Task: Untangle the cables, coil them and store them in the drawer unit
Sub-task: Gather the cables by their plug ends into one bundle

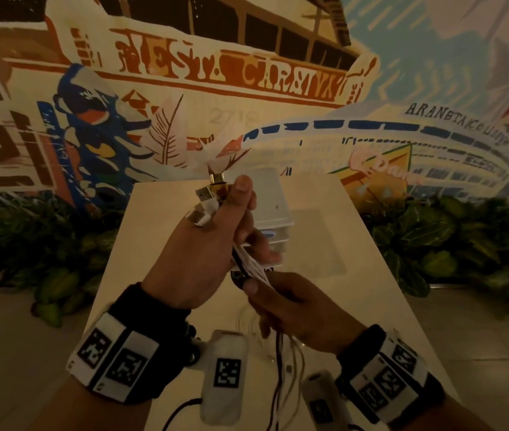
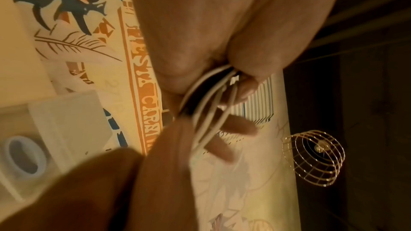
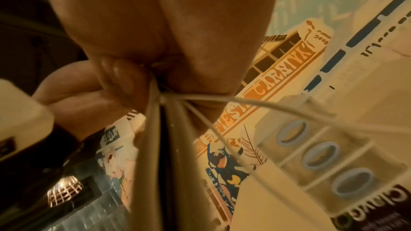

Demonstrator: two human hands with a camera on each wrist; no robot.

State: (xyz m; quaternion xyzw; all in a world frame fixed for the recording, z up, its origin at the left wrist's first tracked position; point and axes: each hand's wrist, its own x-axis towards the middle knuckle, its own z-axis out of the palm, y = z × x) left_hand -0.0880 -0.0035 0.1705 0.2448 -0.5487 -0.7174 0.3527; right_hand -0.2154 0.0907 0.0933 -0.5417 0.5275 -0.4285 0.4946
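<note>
Cables hanging as bundle above counter, plug ends pointing up and away, long axis running near-vertical. Left hand gripping bundle below plugs; right hand pinching strands lower. Risk: pulling now likely tightening knots, since strands crossing. Drawer unit sitting behind.

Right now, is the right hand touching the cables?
Touching. The right wrist view shows the right hand with fingers closed round the cables, no gap.
</note>
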